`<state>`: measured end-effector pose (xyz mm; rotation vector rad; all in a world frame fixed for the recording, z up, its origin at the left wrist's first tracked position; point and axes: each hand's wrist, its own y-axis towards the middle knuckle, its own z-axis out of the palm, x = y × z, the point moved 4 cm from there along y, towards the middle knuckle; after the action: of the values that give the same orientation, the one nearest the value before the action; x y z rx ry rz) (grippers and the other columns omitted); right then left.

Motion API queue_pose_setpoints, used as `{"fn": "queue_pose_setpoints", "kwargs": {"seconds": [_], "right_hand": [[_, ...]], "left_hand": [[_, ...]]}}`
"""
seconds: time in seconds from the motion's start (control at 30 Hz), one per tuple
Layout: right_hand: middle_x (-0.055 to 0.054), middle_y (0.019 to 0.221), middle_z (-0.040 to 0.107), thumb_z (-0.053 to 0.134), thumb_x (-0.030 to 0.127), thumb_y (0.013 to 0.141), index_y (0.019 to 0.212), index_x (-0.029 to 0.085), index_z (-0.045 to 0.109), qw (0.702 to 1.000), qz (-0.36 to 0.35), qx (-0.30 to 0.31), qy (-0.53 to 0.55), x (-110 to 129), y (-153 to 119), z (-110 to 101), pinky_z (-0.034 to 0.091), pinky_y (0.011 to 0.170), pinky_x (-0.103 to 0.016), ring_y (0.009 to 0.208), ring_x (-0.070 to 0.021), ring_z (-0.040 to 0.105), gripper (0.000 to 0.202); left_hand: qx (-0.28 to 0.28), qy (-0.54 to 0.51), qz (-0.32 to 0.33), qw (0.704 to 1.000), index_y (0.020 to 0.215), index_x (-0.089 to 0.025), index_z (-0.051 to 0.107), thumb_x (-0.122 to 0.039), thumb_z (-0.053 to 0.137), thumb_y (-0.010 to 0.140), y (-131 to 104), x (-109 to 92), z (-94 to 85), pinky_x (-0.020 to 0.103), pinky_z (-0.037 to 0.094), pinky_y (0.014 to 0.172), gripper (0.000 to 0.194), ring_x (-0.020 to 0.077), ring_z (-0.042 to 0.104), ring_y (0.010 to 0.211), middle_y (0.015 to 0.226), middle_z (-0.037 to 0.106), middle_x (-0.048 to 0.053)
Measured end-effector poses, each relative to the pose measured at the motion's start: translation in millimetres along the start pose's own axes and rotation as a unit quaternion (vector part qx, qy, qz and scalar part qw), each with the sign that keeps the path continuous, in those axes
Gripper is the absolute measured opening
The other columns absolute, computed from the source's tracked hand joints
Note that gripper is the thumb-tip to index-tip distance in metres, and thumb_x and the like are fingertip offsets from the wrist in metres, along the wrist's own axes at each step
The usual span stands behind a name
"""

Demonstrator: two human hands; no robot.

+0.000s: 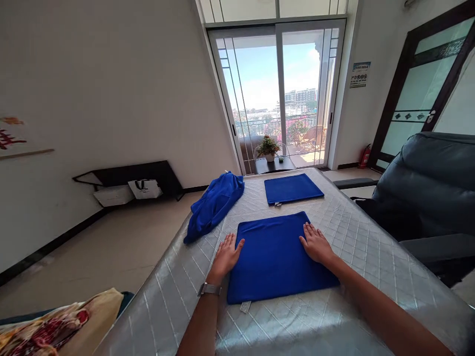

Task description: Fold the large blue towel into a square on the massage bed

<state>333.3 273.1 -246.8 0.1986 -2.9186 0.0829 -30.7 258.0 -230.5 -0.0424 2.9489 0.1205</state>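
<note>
A flat blue fabric cover [276,259], like a pillowcase, lies spread on the quilted mattress [371,252], a white label [245,307] sticking out at its near edge. At its left edge rests my left hand [227,254], fingers stretched out and the thumb on the fabric. My right hand [315,242] lies flat on its right edge, fingers extended. Neither hand grips anything. Farther off, a second flat blue cover [293,189] shows a small label too. A crumpled heap of blue fabric [215,205] lies by the mattress's left edge.
A dark armchair [438,183] stands right of the mattress. Past the far edge is a small dark table [273,165] with a potted plant [268,147], before sliding glass doors. Patterned cloth [74,321] sits at lower left; bags [145,189] rest by the wall.
</note>
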Motion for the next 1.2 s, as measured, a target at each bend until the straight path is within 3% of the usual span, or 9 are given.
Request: {"fn": "queue_pose_setpoints", "kwargs": {"seconds": [0.1,0.27,0.43,0.6,0.8,0.9,1.0,1.13,1.2], "right_hand": [[-0.007,0.170,0.013,0.017,0.048,0.104,0.163,0.008,0.020,1.000,-0.015,0.004,-0.012,1,9,-7,0.011,0.126,-0.044,0.157,-0.0224,0.009,0.071],[-0.008,0.170,0.017,0.018,0.043,0.106,0.162,0.008,0.023,0.999,-0.048,-0.019,-0.017,11,42,-24,0.011,0.126,-0.041,0.157,-0.0217,0.008,0.067],[-0.011,0.169,0.020,0.017,0.043,0.107,0.161,0.007,0.026,0.999,-0.034,-0.006,-0.009,11,68,-16,0.013,0.125,-0.038,0.157,-0.0217,0.014,0.066],[-0.015,0.168,0.022,0.020,0.039,0.106,0.161,0.004,0.026,0.999,-0.030,-0.041,0.000,4,71,-4,0.011,0.125,-0.037,0.156,-0.0205,0.015,0.066],[-0.013,0.169,0.020,0.018,0.040,0.105,0.161,0.005,0.024,0.999,-0.009,-0.036,0.003,1,72,-5,0.010,0.126,-0.039,0.157,-0.0208,0.014,0.066],[-0.012,0.170,0.017,0.017,0.040,0.105,0.162,0.005,0.022,1.000,-0.010,-0.027,0.005,2,72,-6,0.009,0.126,-0.040,0.157,-0.0208,0.012,0.067],[-0.012,0.170,0.017,0.018,0.039,0.105,0.162,0.005,0.021,1.000,-0.010,-0.023,0.008,2,73,-6,0.009,0.126,-0.040,0.157,-0.0209,0.011,0.067],[-0.013,0.169,0.020,0.019,0.038,0.104,0.161,0.005,0.024,0.999,-0.020,-0.033,0.010,1,72,-6,0.011,0.126,-0.042,0.157,-0.0224,0.013,0.066],[-0.014,0.169,0.020,0.023,0.034,0.103,0.161,0.005,0.025,0.999,-0.031,-0.036,0.008,-1,71,-6,0.012,0.126,-0.041,0.157,-0.0229,0.014,0.065]], "left_hand": [[-0.040,-0.009,0.012,0.999,0.157,-0.010,0.035,-0.057,0.020,0.105,0,-5,-5.5,0.046,0.025,0.125,0.072,0.0268,0.026,0.154,0.165,0.032,0.017],[-0.046,-0.006,0.060,0.997,0.158,-0.013,0.036,-0.058,0.024,0.105,-5,-30,1.9,0.046,0.027,0.124,0.071,0.0277,0.028,0.154,0.165,0.031,0.017],[-0.028,0.016,0.054,0.998,0.157,-0.009,0.037,-0.058,0.023,0.105,-7,-32,9.2,0.047,0.028,0.124,0.072,0.0291,0.030,0.153,0.164,0.032,0.019],[-0.010,0.031,0.037,0.999,0.158,-0.007,0.032,-0.059,0.022,0.104,-6,-30,10.4,0.048,0.024,0.126,0.076,0.0284,0.027,0.154,0.165,0.030,0.019],[0.002,0.039,0.027,0.999,0.158,-0.007,0.031,-0.058,0.022,0.104,-5,-31,7.5,0.049,0.023,0.126,0.075,0.0280,0.027,0.154,0.165,0.030,0.018],[-0.023,0.057,0.014,0.998,0.156,-0.002,0.034,-0.056,0.020,0.105,-5,-40,-1.1,0.047,0.023,0.126,0.075,0.0276,0.029,0.153,0.164,0.032,0.020],[-0.071,0.068,0.063,0.993,0.154,-0.005,0.039,-0.052,0.021,0.106,0,-80,-8.0,0.044,0.025,0.126,0.070,0.0260,0.031,0.152,0.162,0.037,0.018],[-0.055,0.026,0.203,0.977,0.151,-0.013,0.047,-0.050,0.025,0.107,13,-176,4.1,0.041,0.031,0.124,0.062,0.0235,0.037,0.150,0.159,0.045,0.014],[-0.034,-0.001,0.229,0.973,0.150,-0.017,0.049,-0.052,0.026,0.107,25,-222,14.8,0.041,0.031,0.123,0.061,0.0230,0.038,0.150,0.159,0.045,0.012]]}}
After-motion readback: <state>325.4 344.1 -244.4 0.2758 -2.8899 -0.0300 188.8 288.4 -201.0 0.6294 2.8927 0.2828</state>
